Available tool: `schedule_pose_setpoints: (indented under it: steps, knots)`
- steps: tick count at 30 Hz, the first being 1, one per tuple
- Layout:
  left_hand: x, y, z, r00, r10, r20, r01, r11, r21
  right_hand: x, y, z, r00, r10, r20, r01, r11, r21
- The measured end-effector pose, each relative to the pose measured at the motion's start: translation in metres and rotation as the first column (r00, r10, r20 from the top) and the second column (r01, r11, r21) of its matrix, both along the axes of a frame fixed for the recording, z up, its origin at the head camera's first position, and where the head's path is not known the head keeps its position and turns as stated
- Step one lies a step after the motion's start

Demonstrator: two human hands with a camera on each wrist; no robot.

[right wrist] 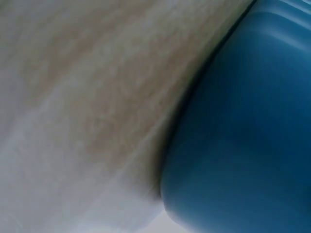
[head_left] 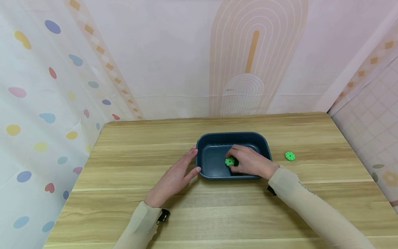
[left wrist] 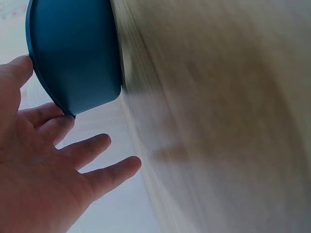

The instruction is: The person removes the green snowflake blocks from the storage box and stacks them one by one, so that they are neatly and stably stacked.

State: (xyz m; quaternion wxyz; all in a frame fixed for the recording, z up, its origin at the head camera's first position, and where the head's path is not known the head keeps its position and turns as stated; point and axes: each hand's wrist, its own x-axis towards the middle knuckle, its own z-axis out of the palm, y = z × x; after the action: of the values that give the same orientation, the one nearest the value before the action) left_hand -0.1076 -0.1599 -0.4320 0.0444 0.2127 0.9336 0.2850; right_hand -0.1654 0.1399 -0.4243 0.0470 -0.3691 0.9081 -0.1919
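Note:
A dark blue rectangular basin with rounded corners sits on the wooden table. Inside it, my right hand pinches a green notched disc between thumb and fingers, low over the basin floor. My left hand rests its thumb and fingertips against the basin's left rim, fingers fairly straight and spread. In the left wrist view, the fingertips meet the edge of the basin, with two other fingers off it. The right wrist view has only the basin's outer wall; the hand is hidden there.
Another green notched disc lies flat on the table, to the right of the basin. Behind the table hangs a patterned cloth, with more cloth along the left and right sides.

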Motion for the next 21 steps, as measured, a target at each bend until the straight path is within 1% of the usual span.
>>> schedule_pose_setpoints:
  steps: [10,16,21]
  knots:
    - [0.001,0.001,0.002,1.000,0.005,0.006,-0.005,1.000,0.001,0.005,0.004,0.011,0.999,-0.041,0.007,0.042,0.998,-0.040]
    - [0.001,0.000,0.002,1.000,0.004,0.015,-0.004,1.000,-0.001,0.008,0.008,0.015,0.999,-0.031,-0.032,0.029,0.997,-0.074]
    - [0.001,0.000,0.002,1.000,-0.002,0.010,0.002,1.000,0.006,0.011,0.012,0.018,0.998,-0.050,-0.045,0.045,0.993,-0.105]
